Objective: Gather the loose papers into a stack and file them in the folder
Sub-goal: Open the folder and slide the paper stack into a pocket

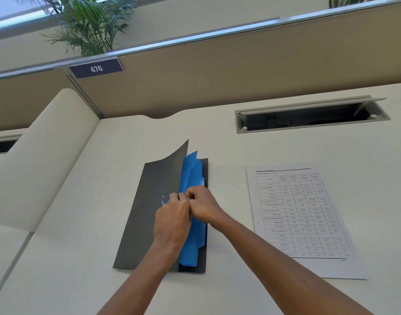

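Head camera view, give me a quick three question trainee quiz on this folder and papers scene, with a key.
1. True or false: the printed papers already lie inside the dark folder.
2. On which side of the folder do the papers lie? A) its left B) its right C) on top of it
3. Fill in: the dividers inside the folder are coloured ____.

Key:
1. False; they lie on the desk, apart from the folder.
2. B.
3. Blue. The left hand and right hand both work at the lifted cover's edge.
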Demonstrator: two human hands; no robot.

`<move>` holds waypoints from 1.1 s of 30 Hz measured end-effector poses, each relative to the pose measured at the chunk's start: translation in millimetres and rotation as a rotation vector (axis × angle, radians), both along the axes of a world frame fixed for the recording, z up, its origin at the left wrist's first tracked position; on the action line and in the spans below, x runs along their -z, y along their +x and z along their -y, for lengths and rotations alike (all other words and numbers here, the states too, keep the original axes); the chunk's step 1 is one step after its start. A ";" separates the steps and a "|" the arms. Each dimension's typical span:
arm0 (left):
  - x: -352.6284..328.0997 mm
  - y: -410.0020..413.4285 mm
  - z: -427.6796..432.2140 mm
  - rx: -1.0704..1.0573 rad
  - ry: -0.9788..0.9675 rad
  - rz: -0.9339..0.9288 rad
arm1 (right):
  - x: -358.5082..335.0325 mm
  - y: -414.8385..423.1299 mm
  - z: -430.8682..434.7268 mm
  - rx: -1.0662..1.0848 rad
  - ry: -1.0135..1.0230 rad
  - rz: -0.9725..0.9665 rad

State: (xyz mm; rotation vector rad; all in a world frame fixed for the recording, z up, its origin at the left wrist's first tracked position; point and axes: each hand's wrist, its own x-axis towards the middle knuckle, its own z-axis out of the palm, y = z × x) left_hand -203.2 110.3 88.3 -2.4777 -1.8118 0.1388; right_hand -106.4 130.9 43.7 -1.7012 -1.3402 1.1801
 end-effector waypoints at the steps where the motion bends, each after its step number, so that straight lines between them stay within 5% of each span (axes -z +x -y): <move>1: 0.3 0.1 -0.1 0.015 0.001 -0.014 | 0.1 0.8 1.2 -0.020 0.005 -0.015; 5: -4.7 -4.2 -6.4 0.020 -0.022 0.035 | 1.9 2.6 5.6 -0.116 0.047 -0.024; 11: -14.1 -26.6 -17.7 0.003 0.107 0.263 | 21.8 22.9 12.6 -0.226 0.068 0.462; 15: -23.2 -46.1 -24.9 0.008 0.096 0.396 | 35.5 30.7 17.7 -0.200 0.121 0.561; 20: -25.3 -49.9 -20.6 0.063 0.049 0.411 | 23.8 34.9 21.2 -0.139 0.218 0.404; 25: -23.1 -47.5 -17.9 0.087 0.088 0.405 | 3.3 70.6 42.3 0.157 0.303 0.208; 33: -57.7 -49.2 -26.9 -0.092 0.203 0.359 | -27.3 126.1 95.7 0.405 0.108 0.084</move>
